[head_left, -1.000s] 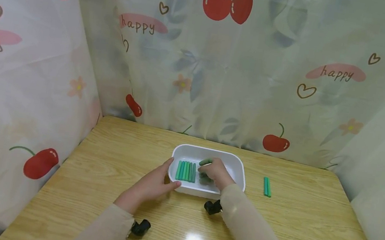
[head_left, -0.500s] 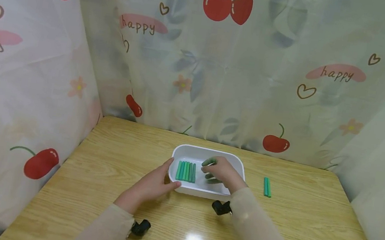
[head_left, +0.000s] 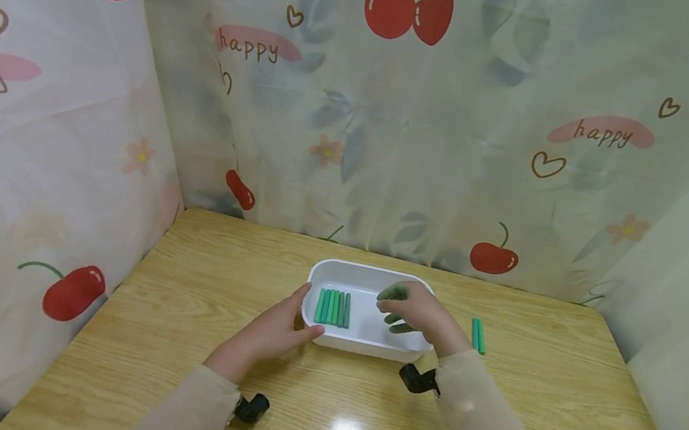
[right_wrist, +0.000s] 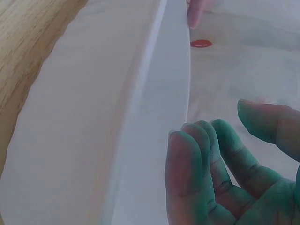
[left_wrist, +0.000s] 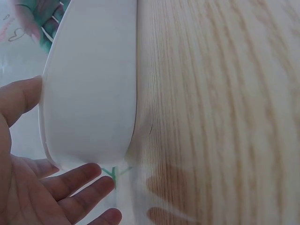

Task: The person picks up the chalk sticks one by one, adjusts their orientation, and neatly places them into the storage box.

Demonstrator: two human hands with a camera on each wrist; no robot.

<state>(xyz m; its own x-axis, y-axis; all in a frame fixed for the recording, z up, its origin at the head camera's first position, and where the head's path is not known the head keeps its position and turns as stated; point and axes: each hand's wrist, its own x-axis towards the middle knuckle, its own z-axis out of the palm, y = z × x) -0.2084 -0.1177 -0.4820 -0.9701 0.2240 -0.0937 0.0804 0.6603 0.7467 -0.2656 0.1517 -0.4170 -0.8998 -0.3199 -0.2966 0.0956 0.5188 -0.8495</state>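
Note:
A white plastic tray stands on the wooden table. Inside it, towards the left end, several slim green sticks lie side by side in a row. My left hand holds the tray's near-left corner, thumb against the front rim and fingers round the left end. Above the right half of the tray hovers my right hand, its thumb and fingers apart with nothing between them. Its fingers are stained green. Two more green sticks lie on the table, right of the tray.
The table runs back to a hanging cherry-printed cloth, with more cloth on both sides. Each wrist carries a small black camera, one on the left and one on the right.
My right hand has moved right and slightly up across the tray, away from the row of sticks. My left hand stays at the corner, and the sticks have not moved.

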